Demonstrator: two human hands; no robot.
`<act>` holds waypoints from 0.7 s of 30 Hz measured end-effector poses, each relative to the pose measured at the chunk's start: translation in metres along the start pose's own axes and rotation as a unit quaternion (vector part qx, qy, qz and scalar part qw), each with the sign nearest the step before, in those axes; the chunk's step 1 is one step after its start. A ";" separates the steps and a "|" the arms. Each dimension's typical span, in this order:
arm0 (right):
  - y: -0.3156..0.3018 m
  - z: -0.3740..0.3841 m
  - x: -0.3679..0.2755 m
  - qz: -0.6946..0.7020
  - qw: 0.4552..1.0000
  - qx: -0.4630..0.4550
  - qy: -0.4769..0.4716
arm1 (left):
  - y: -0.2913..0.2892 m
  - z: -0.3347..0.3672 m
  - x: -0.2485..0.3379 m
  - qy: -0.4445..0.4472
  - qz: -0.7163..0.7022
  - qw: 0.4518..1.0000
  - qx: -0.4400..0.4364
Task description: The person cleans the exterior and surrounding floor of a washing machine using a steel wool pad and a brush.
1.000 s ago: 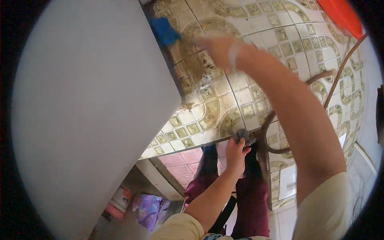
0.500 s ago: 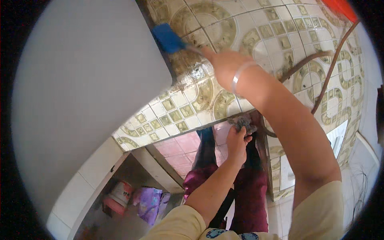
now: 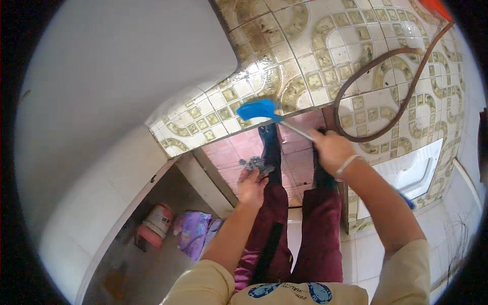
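My right hand (image 3: 335,152) is closed around the pale handle of a blue-headed brush (image 3: 257,109). The brush head hangs at the front edge of the tiled countertop (image 3: 216,119) and is a little blurred, so its bristles cannot be made out. A blue handle end (image 3: 406,200) shows beyond my right wrist. In my left hand (image 3: 251,191), held in front of my legs below the counter edge, is a crumpled grey steel wool scourer (image 3: 257,165), pinched between thumb and fingers. The countertop looks wet, with brown grime along the grey panel.
A large grey panel (image 3: 127,56) stands over the counter's left side. A brown hose (image 3: 373,136) loops across the tiles toward a red thing (image 3: 437,7). A white-framed inset (image 3: 414,170) lies at the right. Below left are a pink-and-white container (image 3: 156,224) and a purple packet (image 3: 194,235).
My right hand has drawn the brush back from beside the grey panel to the counter's front edge. My left hand has moved left with the steel wool scourer. The view has shifted slightly.
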State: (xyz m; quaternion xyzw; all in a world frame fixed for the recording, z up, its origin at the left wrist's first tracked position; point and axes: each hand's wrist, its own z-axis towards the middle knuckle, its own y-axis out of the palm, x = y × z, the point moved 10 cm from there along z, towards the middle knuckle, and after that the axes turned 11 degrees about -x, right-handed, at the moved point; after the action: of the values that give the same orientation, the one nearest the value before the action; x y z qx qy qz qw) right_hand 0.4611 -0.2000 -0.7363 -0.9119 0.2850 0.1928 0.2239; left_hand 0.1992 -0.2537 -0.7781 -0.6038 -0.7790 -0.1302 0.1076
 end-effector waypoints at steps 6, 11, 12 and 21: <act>0.013 0.086 -0.093 0.040 0.994 -0.074 -0.065 | -0.014 -0.027 0.030 0.041 0.003 0.999 -0.023; -0.047 0.089 -0.040 -0.137 0.944 0.214 -0.208 | -0.004 -0.048 0.027 0.041 -0.020 0.998 -0.031; -0.068 0.080 -0.022 -0.097 0.980 0.117 -0.129 | -0.008 -0.050 0.027 0.039 -0.020 0.999 -0.032; -0.070 0.079 -0.105 -0.058 0.997 -0.037 0.031 | 0.032 -0.051 0.047 0.030 -0.015 0.996 -0.087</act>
State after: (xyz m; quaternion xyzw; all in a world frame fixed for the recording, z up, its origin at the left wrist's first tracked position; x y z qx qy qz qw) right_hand 0.4060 -0.0625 -0.7302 -0.9401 0.2312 0.1615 0.1914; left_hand 0.2190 -0.2198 -0.7122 -0.5953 -0.7701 -0.2165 0.0761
